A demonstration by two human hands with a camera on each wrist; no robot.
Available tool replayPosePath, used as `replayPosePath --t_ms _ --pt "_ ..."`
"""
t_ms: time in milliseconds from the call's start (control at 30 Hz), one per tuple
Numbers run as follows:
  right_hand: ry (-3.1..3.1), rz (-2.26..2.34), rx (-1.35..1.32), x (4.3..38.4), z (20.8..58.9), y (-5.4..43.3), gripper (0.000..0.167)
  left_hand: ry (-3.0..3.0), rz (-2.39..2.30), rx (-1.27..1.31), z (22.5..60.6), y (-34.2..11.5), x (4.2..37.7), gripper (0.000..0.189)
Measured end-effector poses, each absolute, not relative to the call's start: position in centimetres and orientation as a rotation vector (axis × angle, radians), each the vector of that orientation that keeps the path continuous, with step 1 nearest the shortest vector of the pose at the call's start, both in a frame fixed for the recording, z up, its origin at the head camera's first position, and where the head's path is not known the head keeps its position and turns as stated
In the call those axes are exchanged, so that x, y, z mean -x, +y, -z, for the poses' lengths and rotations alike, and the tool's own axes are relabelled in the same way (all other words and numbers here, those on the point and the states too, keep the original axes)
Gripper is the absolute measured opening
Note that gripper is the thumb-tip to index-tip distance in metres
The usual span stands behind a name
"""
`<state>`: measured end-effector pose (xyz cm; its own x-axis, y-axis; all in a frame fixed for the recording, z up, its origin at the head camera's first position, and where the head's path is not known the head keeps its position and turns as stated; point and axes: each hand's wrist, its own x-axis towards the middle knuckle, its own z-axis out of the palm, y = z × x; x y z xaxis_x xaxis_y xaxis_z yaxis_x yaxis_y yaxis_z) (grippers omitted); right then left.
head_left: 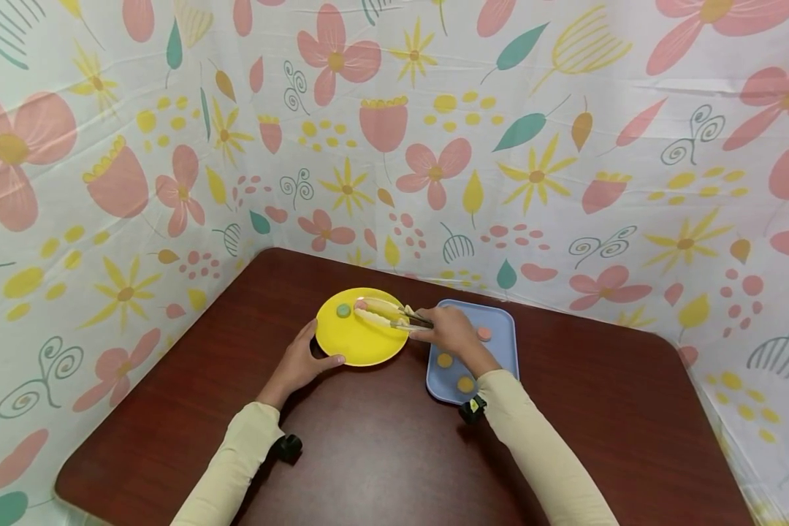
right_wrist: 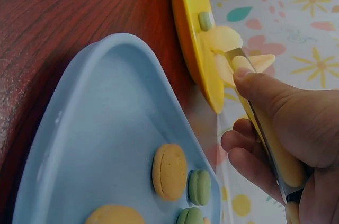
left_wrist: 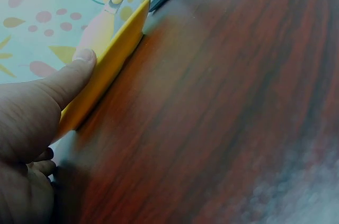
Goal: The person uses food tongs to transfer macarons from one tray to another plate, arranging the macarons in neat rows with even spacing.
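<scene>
My left hand (head_left: 300, 360) holds the yellow plate (head_left: 361, 351) at its left side, thumb on the near rim, fingers along the left edge. My right hand (head_left: 452, 332) grips a pair of tongs (right_wrist: 225, 38) with metal arms and pale, broad tips. Those tips reach over the plate, one on either side of a pink macaron (head_left: 361, 304). A green macaron (head_left: 343, 310) lies on the plate just left of it. In the right wrist view, my thumb presses along the upper arm of the tongs, fingers curled below.
A blue tray (head_left: 508, 351) lies right of the plate, under my right forearm. It carries a pink macaron (head_left: 483, 334), yellow macarons (head_left: 444, 360) and green macarons (right_wrist: 199, 187). A flower-patterned curtain (head_left: 434, 168) rises behind the dark wooden table (head_left: 361, 438).
</scene>
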<state>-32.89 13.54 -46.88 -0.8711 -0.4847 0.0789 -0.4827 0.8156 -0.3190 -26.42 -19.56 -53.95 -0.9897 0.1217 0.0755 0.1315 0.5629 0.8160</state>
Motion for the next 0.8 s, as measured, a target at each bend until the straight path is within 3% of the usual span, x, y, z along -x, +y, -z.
replayPosePath --t_ms 433,800 --pt "2.968 0.565 0.747 32.4 46.5 13.8 0.057 -2.787 1.442 0.203 54.3 -19.8 26.8 0.115" --pt "3.014 0.628 0.831 30.2 44.0 18.7 0.059 -2.788 1.422 0.191 54.1 -19.7 26.6 0.115"
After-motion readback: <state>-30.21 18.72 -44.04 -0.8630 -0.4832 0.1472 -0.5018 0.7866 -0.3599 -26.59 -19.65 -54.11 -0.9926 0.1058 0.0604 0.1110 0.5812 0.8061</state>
